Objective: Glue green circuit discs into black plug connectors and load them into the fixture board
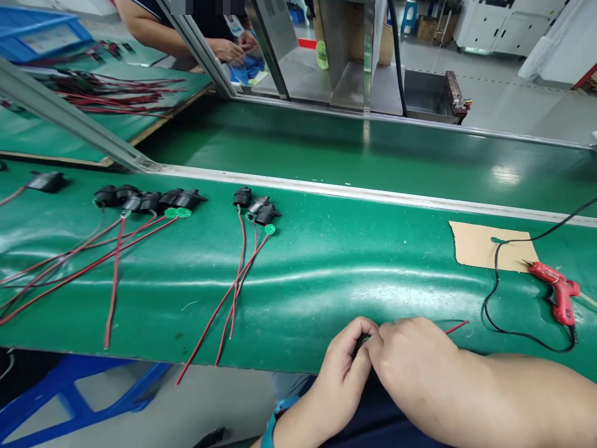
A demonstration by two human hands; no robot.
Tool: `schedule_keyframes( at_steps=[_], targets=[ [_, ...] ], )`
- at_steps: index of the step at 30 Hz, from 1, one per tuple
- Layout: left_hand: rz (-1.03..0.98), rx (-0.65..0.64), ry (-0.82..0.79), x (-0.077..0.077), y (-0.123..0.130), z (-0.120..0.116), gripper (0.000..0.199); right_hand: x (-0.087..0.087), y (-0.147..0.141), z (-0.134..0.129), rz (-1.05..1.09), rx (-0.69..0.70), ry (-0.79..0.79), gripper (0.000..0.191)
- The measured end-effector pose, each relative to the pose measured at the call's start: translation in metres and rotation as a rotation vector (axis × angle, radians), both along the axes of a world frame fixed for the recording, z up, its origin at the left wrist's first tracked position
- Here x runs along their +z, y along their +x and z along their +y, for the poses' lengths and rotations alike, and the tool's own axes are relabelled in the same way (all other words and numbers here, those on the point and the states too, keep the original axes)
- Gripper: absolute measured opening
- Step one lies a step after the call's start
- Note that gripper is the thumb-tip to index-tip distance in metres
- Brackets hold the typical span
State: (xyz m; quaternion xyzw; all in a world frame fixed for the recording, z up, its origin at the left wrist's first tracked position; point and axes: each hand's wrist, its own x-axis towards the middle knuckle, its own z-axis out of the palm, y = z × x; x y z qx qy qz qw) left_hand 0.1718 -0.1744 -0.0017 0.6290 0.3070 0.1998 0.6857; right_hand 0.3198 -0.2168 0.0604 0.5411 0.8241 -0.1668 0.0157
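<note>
At the front edge of the green table, my left hand (344, 370) and my right hand (410, 358) meet, fingers curled and pinched together. Between them sits a small dark part (362, 341), mostly hidden by the fingers. A red wire (457, 327) sticks out from behind my right hand; whether it joins the dark part cannot be seen. To the left lie several black round connectors (265, 214) with red wires (241, 267), one with a green disc (270, 229) at its wire end. Farther left is another cluster of black connectors (150, 202).
A red glue gun (559, 289) with a black cord (487, 311) lies right, its tip at a cardboard piece (494, 246). A metal rail (298, 186) runs behind. Across it, a person's hands (236, 50) work near a bundle of red wires (116, 96). A blue stool (79, 398) stands lower left.
</note>
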Motion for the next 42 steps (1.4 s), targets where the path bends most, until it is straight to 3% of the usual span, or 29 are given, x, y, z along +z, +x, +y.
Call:
schedule_keyframes(
  at_steps=[5,10,13,16,19,22,25,29,32,35,42],
  targets=[
    [0.037,-0.021,-0.163,-0.006,0.003,0.002,0.014,0.005,0.003,-0.01,-0.012,-0.027,0.153,0.005],
    [0.073,-0.048,-0.137,-0.007,0.001,0.005,0.011,0.015,0.023,-0.02,0.039,-0.037,0.318,0.009],
    [0.071,-0.053,-0.127,-0.008,0.0,0.005,0.015,0.023,0.035,-0.025,0.132,-0.123,0.382,0.017],
    [0.051,-0.03,-0.104,-0.008,-0.001,0.005,0.018,0.025,0.036,-0.04,0.356,-0.217,0.525,0.02],
    [0.024,-0.009,-0.051,-0.004,-0.003,0.003,0.019,0.01,0.027,-0.063,0.6,-0.239,0.552,0.015],
    [0.024,-0.002,-0.005,0.002,-0.006,0.001,0.02,-0.016,0.019,-0.076,0.663,-0.233,0.509,0.018],
    [0.033,-0.044,0.024,0.005,-0.008,0.0,0.022,-0.035,0.016,-0.07,0.757,-0.413,0.333,0.025],
    [0.067,-0.102,0.033,0.004,-0.008,-0.003,0.02,-0.039,0.015,-0.054,0.942,-0.533,0.177,0.018],
    [0.097,-0.115,0.042,0.001,-0.007,-0.005,0.018,-0.04,0.013,-0.049,0.983,-0.514,0.225,0.012],
    [0.098,-0.108,0.03,-0.001,-0.004,-0.006,0.014,-0.044,0.009,-0.05,0.891,-0.458,0.323,0.015],
    [0.083,-0.094,-0.122,0.002,0.004,-0.001,0.011,-0.051,0.004,-0.053,0.749,-0.417,0.49,0.018]
  ],
)
